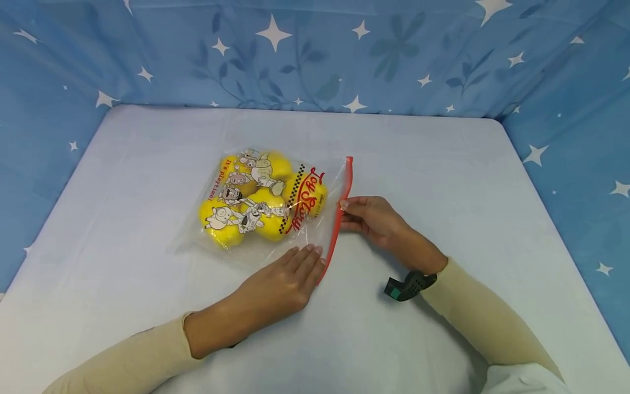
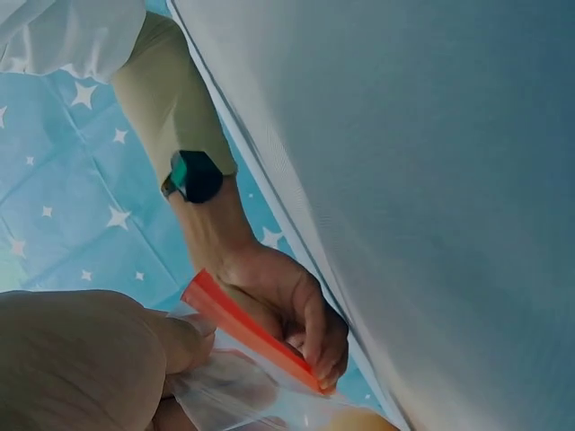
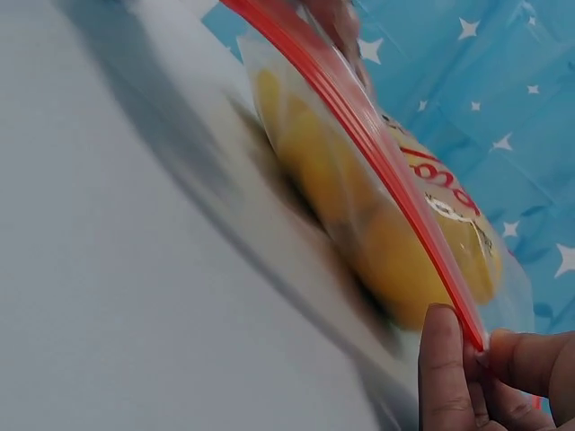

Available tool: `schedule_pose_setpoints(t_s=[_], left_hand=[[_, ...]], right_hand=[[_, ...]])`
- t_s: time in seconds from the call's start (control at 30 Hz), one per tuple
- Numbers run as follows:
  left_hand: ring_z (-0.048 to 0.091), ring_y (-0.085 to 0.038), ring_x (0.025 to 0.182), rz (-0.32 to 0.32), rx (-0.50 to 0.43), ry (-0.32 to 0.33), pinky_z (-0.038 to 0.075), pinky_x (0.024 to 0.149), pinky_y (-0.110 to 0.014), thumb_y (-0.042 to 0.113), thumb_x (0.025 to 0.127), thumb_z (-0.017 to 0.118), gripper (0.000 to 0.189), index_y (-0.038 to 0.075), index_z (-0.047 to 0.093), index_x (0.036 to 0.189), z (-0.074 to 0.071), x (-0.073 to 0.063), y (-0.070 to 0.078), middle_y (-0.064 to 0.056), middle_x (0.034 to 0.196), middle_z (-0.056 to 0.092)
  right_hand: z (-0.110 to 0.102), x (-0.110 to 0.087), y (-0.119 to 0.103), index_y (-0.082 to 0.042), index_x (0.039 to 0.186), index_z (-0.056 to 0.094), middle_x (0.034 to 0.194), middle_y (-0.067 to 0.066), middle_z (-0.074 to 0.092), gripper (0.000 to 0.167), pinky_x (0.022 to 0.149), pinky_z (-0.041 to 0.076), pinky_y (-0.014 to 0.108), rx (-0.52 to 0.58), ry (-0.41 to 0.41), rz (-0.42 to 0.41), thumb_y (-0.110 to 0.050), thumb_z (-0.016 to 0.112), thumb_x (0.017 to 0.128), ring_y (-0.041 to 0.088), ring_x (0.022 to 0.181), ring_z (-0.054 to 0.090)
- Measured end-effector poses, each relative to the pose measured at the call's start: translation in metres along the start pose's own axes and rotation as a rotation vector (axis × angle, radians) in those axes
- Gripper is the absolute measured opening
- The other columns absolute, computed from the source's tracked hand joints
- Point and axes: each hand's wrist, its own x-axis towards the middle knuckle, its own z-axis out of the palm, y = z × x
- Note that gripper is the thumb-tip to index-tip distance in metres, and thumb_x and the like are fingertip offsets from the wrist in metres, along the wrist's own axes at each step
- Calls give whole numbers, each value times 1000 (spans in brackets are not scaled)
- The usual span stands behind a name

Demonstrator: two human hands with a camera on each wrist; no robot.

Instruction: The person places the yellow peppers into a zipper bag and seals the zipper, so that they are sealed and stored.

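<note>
A clear zip bag point(image 1: 275, 249) printed with cartoon figures and red "Toy Story" lettering lies on the table, its red zip strip point(image 1: 348, 178) facing right. Inside are several yellow, rounded, lemon-like things point(image 1: 268, 221). My right hand point(image 1: 376, 219) pinches the zip strip between thumb and fingers near its middle; the right wrist view shows this pinch up close. Across the near corner of the bag, beside the strip, my left hand point(image 1: 287, 279) holds the plastic, fingers on top. In the left wrist view the plastic runs between the thumb and fingers of that hand point(image 2: 81, 359).
A white cloth-covered table point(image 1: 147, 142) lies under the bag. Blue curtains point(image 1: 315, 60) with white stars surround its back and sides. A dark wrist device point(image 1: 410, 284) sits on my right wrist, low over the table.
</note>
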Motion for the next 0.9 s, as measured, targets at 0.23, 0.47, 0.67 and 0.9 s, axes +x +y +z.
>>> schedule_pose_setpoints(t_s=[0.23, 0.47, 0.67, 0.9], left_hand=[[59, -32, 116, 18, -15, 18, 48, 95, -42, 7, 89, 67, 38, -3, 63, 125, 0, 0, 2, -20, 124, 62], [59, -31, 116, 17, -26, 12, 47, 96, -42, 8, 89, 67, 39, -3, 62, 126, -2, -2, 2, -20, 125, 62], [59, -31, 116, 25, -16, 14, 47, 96, -42, 9, 90, 66, 38, -2, 63, 126, -1, -3, 1, -20, 125, 62], [59, -31, 117, 24, -33, -11, 47, 96, -41, 10, 90, 68, 42, -2, 61, 129, -1, -4, -1, -19, 127, 61]], right_hand=[[-5, 19, -14, 6, 117, 57, 96, 13, 66, 30, 78, 56, 34, -9, 75, -21, -14, 62, 96, 20, 81, 68], [-9, 35, -24, 6, 118, 57, 99, 14, 65, 32, 77, 56, 32, -12, 122, -49, -15, 63, 95, 20, 82, 68], [-10, 49, -34, 6, 120, 58, 107, 16, 63, 33, 76, 56, 30, -20, 167, -79, -15, 62, 96, 20, 85, 67], [-11, 64, -44, 2, 123, 59, 114, 15, 60, 34, 77, 56, 29, -74, 214, -84, -17, 62, 96, 20, 89, 63]])
